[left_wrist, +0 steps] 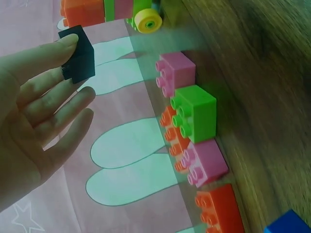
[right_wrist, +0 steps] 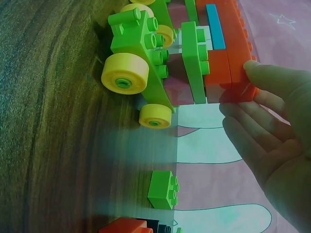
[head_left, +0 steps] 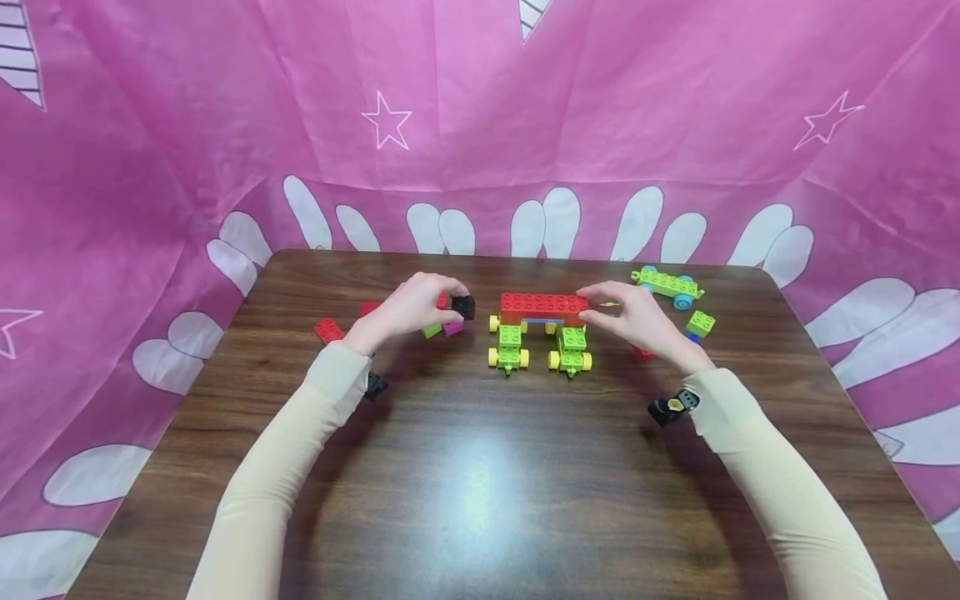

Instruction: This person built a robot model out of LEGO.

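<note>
My left hand [head_left: 408, 307] pinches a black brick [left_wrist: 80, 56] between thumb and fingers, raised over the table left of a built toy. That toy has two green wheeled bases [head_left: 510, 346] with yellow wheels, green and pink bricks on them, and a long red brick [head_left: 540, 307] bridging across the top. A blue piece [right_wrist: 216, 26] shows under the red span. At the right end of the span, my right hand [head_left: 637, 317] holds the red brick, thumb on one side and fingers on the other.
Pink [left_wrist: 177, 73], green [left_wrist: 201, 111] and red bricks [head_left: 328, 331] lie on the left. To the right are a green base with blue wheels [head_left: 667, 283] and a green brick [head_left: 702, 322]. A pink patterned cloth [head_left: 480, 125] hangs behind the wooden table [head_left: 375, 500].
</note>
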Available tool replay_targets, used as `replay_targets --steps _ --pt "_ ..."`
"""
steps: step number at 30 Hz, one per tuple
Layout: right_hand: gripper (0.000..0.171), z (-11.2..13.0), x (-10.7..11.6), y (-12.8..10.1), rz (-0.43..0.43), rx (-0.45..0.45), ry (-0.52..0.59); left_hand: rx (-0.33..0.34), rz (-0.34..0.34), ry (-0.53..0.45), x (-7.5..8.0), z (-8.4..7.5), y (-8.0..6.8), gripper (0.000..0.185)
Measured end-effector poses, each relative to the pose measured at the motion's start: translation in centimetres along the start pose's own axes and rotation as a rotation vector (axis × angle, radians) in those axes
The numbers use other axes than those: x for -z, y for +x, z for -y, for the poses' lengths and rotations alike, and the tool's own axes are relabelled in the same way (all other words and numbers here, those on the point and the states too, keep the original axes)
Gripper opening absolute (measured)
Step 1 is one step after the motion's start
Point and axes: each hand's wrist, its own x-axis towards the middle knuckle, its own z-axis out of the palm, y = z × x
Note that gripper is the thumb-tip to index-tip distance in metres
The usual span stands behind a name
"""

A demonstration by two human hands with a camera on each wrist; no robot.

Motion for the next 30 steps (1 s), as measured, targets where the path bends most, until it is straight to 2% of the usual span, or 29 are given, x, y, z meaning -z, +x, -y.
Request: replay_targets --steps 7,21,30 --pt "0.037 -0.1 0.1 0.0 0.000 0.028 -0.003 -0.013 -0.015 0.000 -0.1 -0.7 0.7 0.037" --pt "0.038 0.1 0.0 0.0 -0.007 -0.013 0.000 -0.045 -0.045 -0.010 0.0 -1.6 1.8 0.037" --pt "0.038 0.2 -0.1 0.0 -0.002 -0.029 0.002 -0.078 -0.093 -0.034 -0.4 -1.9 1.9 0.035"
